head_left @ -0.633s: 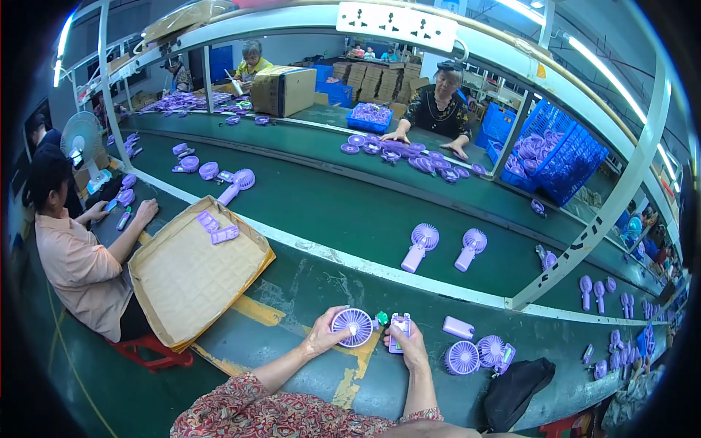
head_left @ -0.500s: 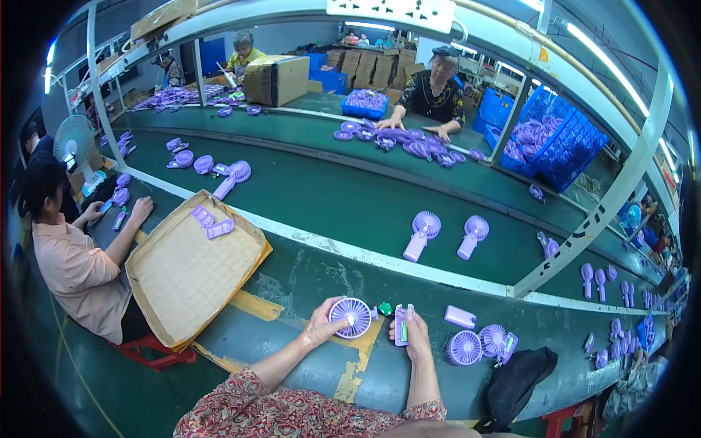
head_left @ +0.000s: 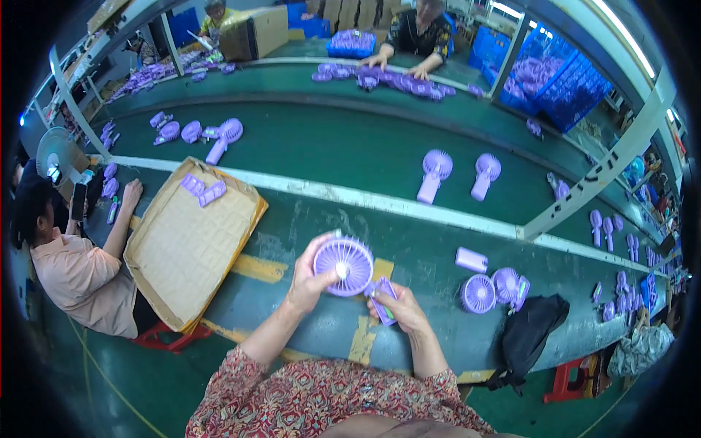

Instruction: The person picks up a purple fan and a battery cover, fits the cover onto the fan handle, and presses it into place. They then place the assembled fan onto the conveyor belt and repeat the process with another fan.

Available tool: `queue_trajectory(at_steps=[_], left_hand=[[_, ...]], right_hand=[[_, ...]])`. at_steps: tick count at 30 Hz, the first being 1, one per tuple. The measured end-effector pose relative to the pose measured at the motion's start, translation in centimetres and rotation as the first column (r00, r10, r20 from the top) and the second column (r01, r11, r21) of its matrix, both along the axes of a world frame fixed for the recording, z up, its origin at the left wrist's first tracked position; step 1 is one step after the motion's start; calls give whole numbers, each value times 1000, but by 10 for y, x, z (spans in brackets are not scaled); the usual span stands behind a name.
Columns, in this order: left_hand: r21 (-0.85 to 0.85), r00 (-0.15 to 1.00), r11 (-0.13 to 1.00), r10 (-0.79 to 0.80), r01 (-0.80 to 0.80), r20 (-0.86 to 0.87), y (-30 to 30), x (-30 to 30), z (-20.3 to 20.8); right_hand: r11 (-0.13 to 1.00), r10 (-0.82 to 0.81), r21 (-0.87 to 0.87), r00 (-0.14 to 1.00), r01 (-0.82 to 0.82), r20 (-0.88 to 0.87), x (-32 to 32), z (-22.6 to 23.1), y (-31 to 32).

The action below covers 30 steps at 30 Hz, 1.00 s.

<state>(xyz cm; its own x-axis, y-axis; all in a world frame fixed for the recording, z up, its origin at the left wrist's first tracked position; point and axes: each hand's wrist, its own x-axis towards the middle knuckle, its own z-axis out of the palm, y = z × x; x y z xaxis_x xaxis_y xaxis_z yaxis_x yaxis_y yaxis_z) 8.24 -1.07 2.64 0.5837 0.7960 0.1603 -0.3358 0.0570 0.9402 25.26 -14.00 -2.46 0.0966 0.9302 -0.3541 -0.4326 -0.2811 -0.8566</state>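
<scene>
My left hand [head_left: 307, 275] grips a round purple fan head [head_left: 347, 255], thumb pressed on its pale centre. In my right hand [head_left: 406, 309] is a purple handle shell [head_left: 382, 301], held tilted, its upper end against the lower right of the fan head. Whether the two are joined I cannot tell. To the right on the bench lie a loose purple handle piece [head_left: 472, 259], a fan head [head_left: 478, 293] and another fan head [head_left: 505, 284] with a handle part beside it.
A shallow cardboard tray [head_left: 186, 244] with purple shells stands left, beside a seated co-worker [head_left: 80, 270]. A black cloth bag [head_left: 531, 336] lies at the bench's right edge. Purple fans [head_left: 436, 175] rest on the green belt [head_left: 328, 150] beyond a white rail. Another person works across the belt.
My hands have come closer together, bringing the handle shell against the fan head. The green circuit board that showed between them is no longer visible. My view has tilted downward.
</scene>
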Motion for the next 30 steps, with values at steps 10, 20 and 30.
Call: queue_trajectory(at_steps=[10, 20, 30], left_hand=[[40, 992, 999, -12, 18, -128, 12, 20, 4], [35, 980, 998, -50, 58, -192, 12, 3, 19], [-215, 992, 973, -101, 82, -77, 6, 4, 13]], right_hand=[[997, -71, 33, 996, 73, -62, -23, 25, -2], [948, -314, -30, 911, 318, -266, -11, 9, -7], [960, -81, 143, 729, 240, -680, -11, 1, -24]])
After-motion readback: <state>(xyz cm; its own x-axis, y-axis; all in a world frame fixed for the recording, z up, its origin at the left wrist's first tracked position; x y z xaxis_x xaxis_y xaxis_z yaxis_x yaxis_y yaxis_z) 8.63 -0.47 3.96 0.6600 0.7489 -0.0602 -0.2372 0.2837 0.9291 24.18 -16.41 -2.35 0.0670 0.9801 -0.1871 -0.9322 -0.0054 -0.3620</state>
